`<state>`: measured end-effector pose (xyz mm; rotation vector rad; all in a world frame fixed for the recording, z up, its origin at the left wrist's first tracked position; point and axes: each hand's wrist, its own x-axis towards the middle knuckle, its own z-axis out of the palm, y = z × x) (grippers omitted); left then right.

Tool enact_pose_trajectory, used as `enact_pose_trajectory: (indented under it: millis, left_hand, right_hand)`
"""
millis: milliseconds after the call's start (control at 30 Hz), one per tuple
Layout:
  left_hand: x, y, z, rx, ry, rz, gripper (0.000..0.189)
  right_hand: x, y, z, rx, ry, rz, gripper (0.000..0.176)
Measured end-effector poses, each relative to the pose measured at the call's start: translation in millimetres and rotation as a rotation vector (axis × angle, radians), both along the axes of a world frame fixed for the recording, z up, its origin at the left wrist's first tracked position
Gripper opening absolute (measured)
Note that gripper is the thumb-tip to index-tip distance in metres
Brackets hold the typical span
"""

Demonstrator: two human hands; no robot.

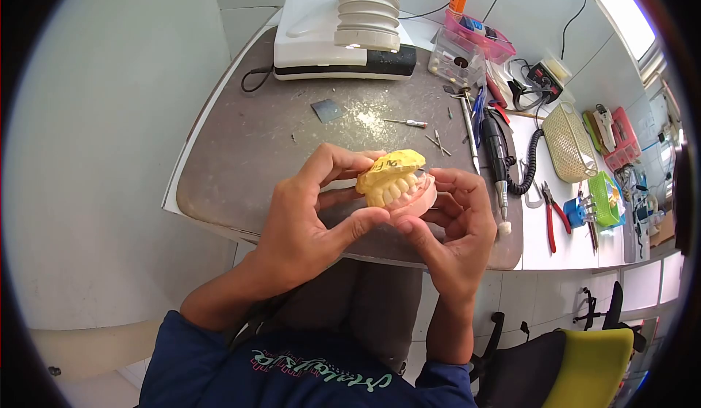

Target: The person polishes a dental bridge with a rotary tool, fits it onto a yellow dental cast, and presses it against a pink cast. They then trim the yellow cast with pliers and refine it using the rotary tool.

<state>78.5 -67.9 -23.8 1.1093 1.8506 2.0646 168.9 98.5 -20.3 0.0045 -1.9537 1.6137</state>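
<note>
Model is in mid-air over the near edge of the board point(234, 152), in front of the chest: yellow cast point(387, 164) on top and left, pink base point(422, 203) lower right, row of teeth point(400, 189) between, facing the wearer. Held high and turned this way probably so the teeth can be looked at close; two hands likely because the two parts could slip against each other.

Left hand point(303, 207) takes the cast side: thumb at the lower front, index along the upper back edge, other fingers partly hidden behind. Fingers part-spread, closed round the cast, pinching rather than fisted. Right hand point(466, 225) takes the base side: thumb pressed under the front, index bent over the upper right edge, rest curled behind. Gap only as wide as the base; contact of the hidden fingers cannot be told.

Pale powder point(369, 118) lies on the board below the hose point(369, 2), whose mouth hangs by the white unit point(310, 35), perhaps to draw dust. Handpiece point(495, 149) lies at the right, its pale tip toward the wearer, seemingly for easy right-hand reach. Pliers point(550, 218) lie farther right, off the board. Neither hand touches these.
</note>
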Motion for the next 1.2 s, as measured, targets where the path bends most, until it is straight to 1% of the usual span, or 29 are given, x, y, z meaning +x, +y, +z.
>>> enact_pose_trajectory:
  millis: [33,167,233,300,367,400,467,500,600,633,667,800,833,900,933,1000,1100,1133,1200]
  left_hand:
    - [0,-1,2,-0.01,-0.068,0.004,0.049]
    - [0,0,11,-0.04,-0.126,-0.014,0.05]
    - [-3,2,8,0.03,-0.153,-0.026,0.05]
    - [-5,1,6,0.045,-0.127,0.002,0.047]
    - [-7,-1,5,0.062,-0.108,0.021,0.044]
    - [-8,-3,7,0.0,-0.077,0.076,0.041]
    - [-9,-2,7,-0.079,-0.047,0.175,0.037]
    - [-12,-1,6,-0.083,-0.058,0.16,0.037]
    - [-19,3,5,-0.133,0.045,0.311,0.034]
    - [-21,3,5,-0.132,0.042,0.306,0.034]
    - [-22,1,5,-0.185,0.097,0.345,0.032]
    - [-21,-1,7,-0.349,0.219,0.449,0.031]
    - [-21,-1,8,-0.352,0.217,0.443,0.031]
    - [-22,-2,9,-0.429,0.338,0.525,0.031]
    - [-22,-4,11,-0.434,0.341,0.525,0.031]
    - [-22,-8,14,-0.568,0.349,0.53,0.032]
    - [-23,-12,14,-0.584,0.363,0.532,0.033]
    - [-25,-14,13,-0.583,0.364,0.537,0.033]
    - [-30,-16,12,-0.536,0.675,0.586,0.033]
  right_hand:
    - [0,0,1,0.02,-0.009,0.009,0.056]
    - [0,-1,4,0.023,-0.049,0.003,0.056]
    - [0,-1,3,0.024,-0.022,0.01,0.055]
    - [2,2,0,0.024,0.004,0.016,0.055]
    - [7,10,-3,0.124,0.009,0.023,0.05]
    - [10,13,-2,0.127,0.0,0.011,0.05]
    - [15,17,2,0.056,-0.16,0.023,0.053]
    - [16,19,3,0.053,-0.172,0.008,0.053]
    - [14,25,5,0.077,-0.259,-0.036,0.048]
    - [13,28,6,0.267,-0.239,-0.112,0.045]
    - [12,30,7,0.458,-0.217,-0.186,0.043]
    - [14,39,5,0.519,-0.244,-0.204,0.042]
    - [15,40,7,0.554,-0.272,-0.202,0.043]
    - [16,41,8,0.584,-0.297,-0.201,0.045]
    - [17,41,7,0.611,-0.295,-0.209,0.045]
    - [17,40,8,0.637,-0.286,-0.213,0.046]
    - [23,37,13,0.68,-0.246,-0.238,0.048]
    - [26,38,16,0.693,-0.232,-0.262,0.045]
    - [32,45,20,0.706,-0.216,-0.286,0.042]
